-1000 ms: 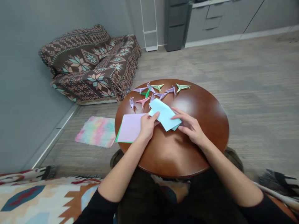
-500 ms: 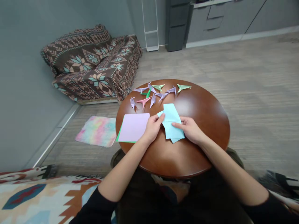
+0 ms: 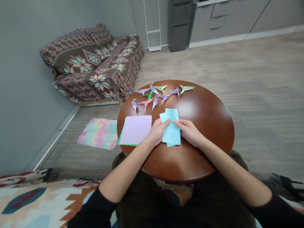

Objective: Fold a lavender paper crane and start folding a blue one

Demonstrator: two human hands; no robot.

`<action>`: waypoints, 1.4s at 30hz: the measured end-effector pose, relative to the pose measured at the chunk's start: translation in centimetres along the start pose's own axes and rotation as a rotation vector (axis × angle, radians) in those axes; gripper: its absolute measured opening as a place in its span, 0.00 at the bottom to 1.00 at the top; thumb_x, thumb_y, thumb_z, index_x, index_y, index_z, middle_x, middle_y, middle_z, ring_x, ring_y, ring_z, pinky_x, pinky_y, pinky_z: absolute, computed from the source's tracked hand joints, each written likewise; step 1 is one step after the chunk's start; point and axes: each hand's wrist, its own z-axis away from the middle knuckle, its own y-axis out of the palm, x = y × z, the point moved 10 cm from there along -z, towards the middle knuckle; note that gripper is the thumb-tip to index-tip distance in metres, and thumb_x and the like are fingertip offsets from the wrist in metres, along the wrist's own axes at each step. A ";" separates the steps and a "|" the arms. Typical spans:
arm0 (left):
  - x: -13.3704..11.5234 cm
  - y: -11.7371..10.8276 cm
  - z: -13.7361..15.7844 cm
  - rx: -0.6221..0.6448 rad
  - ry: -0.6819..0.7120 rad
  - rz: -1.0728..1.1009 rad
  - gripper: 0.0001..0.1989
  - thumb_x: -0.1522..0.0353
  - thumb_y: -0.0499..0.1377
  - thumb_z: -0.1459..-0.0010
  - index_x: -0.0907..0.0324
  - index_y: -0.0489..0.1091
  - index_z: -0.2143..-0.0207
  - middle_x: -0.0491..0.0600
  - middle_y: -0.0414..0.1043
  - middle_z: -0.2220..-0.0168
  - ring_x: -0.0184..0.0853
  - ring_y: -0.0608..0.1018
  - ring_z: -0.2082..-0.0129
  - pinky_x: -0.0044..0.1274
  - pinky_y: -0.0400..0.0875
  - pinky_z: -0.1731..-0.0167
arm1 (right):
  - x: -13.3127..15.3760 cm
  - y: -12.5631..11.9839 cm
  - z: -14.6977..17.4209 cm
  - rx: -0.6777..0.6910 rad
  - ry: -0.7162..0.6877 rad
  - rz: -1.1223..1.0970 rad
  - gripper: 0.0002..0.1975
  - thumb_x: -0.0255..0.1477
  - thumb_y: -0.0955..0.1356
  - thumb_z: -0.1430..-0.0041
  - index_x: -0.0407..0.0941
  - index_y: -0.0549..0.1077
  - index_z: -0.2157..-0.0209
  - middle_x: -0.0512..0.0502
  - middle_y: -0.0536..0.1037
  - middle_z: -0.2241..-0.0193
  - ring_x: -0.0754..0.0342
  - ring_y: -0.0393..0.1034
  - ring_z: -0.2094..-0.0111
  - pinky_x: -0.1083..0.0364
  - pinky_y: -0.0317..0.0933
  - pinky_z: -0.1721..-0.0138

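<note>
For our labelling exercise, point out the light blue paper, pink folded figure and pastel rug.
Light blue paper [image 3: 171, 132], head view: middle of upper face.
Pink figure [image 3: 145, 103], head view: middle of body.
Pastel rug [image 3: 98, 133], head view: middle of top.

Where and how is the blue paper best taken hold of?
Probably the blue paper is best pinched at its long side edges, the left hand coming from the left, the right hand from the right, thumbs on top: it is thin and narrow, and layers stick out unevenly at both ends.
</note>
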 end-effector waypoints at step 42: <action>-2.7 2.1 0.8 0.106 0.132 0.251 0.17 0.63 0.67 0.38 0.61 0.75 0.50 0.58 0.79 0.42 0.49 0.76 0.37 0.39 0.67 0.34 | 0.9 -0.6 0.6 -0.183 -0.083 0.014 0.25 0.50 0.78 0.50 0.43 0.80 0.62 0.47 0.83 0.72 0.54 0.72 0.75 0.55 0.68 0.73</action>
